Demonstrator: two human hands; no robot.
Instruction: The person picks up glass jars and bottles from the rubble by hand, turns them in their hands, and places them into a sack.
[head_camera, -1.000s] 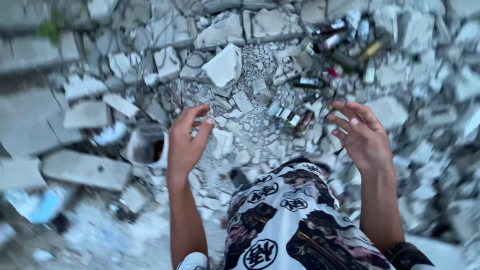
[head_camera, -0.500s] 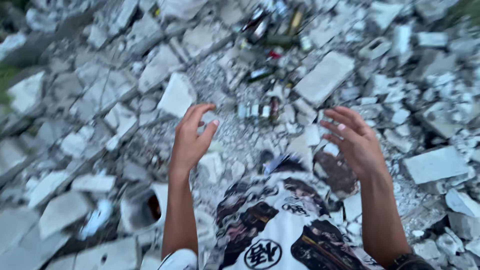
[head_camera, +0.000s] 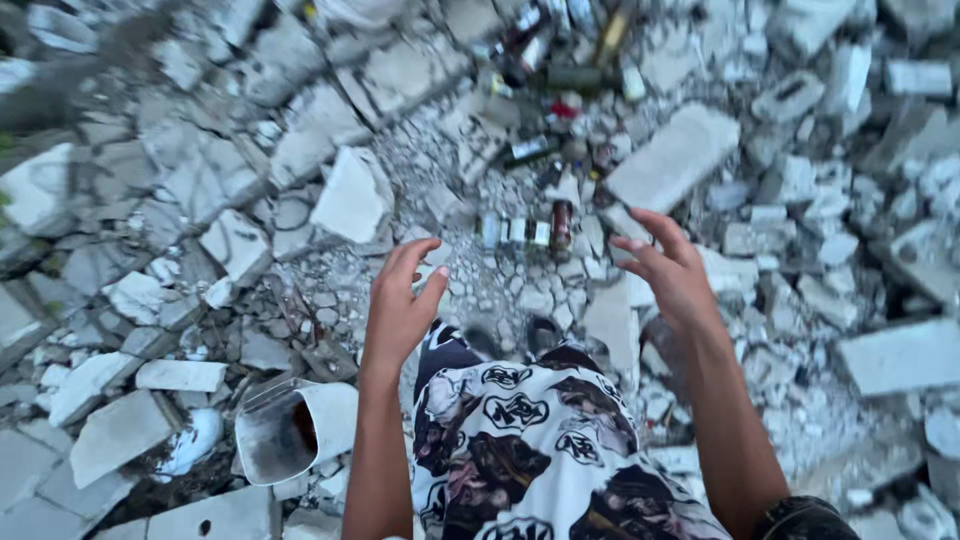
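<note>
Looking down from the head camera: left hand (head_camera: 400, 305) and right hand (head_camera: 665, 270) hang spread and empty above concrete rubble (head_camera: 350, 195). Nearest ahead lies a row of small bottles (head_camera: 525, 232), likely glass: light, slick, breakable; grip around the body.

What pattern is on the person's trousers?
White trousers with black and brown printed emblems, clearest in the head view.

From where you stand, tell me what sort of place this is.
Probably a demolition or dump site outdoors: broken concrete slabs and rubble cover the ground, discarded bottles lie heaped, and a cut plastic container sits among the debris.
</note>
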